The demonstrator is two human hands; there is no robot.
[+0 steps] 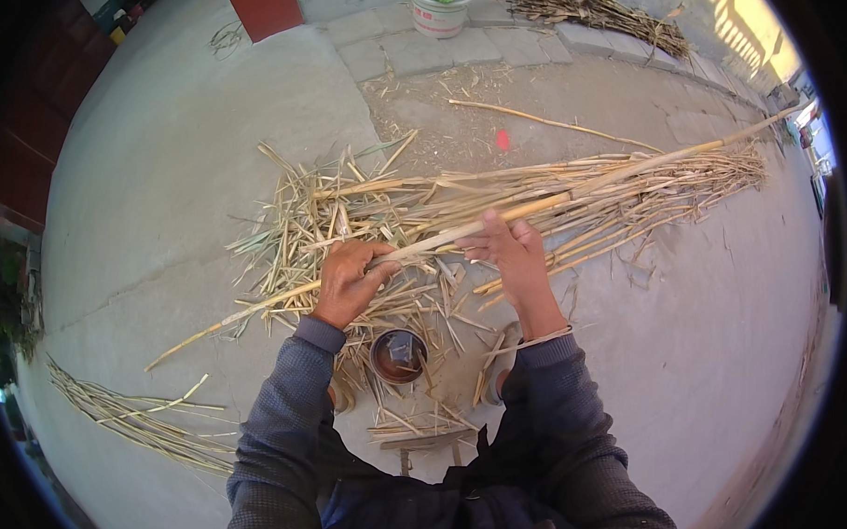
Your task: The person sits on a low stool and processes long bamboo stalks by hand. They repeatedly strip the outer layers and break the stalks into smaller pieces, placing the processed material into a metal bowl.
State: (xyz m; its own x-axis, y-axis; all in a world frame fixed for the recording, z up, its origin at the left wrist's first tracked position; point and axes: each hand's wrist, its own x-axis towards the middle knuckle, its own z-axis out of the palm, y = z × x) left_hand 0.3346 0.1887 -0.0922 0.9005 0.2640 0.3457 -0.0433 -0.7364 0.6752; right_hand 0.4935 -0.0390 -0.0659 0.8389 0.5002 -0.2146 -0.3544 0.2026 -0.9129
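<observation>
A long, dry, pale yellow cane stalk (pixel 616 176) slants across in front of me, from lower left to upper right. My left hand (pixel 348 281) is closed around its lower part, thumb laid along it. Farther up, my right hand (pixel 515 261) has its fingers bent about the same stalk; its grip looks looser. Beneath both hands lies a heap of split husks and dry leaves (pixel 300 213). A bundle of thin stalks (pixel 682 185) stretches from the heap to the right. Between my feet stands a round dark bowl (pixel 381 371) with a grey piece inside, its kind unclear.
At the left lies a loose bunch of thin stalks (pixel 158 423). One single stalk (pixel 549 123) rests beyond the bundle. Farther off are a white bucket (pixel 440 17) with green leaves, a pile of dark dry stalks (pixel 611 15) and a red post (pixel 265 11).
</observation>
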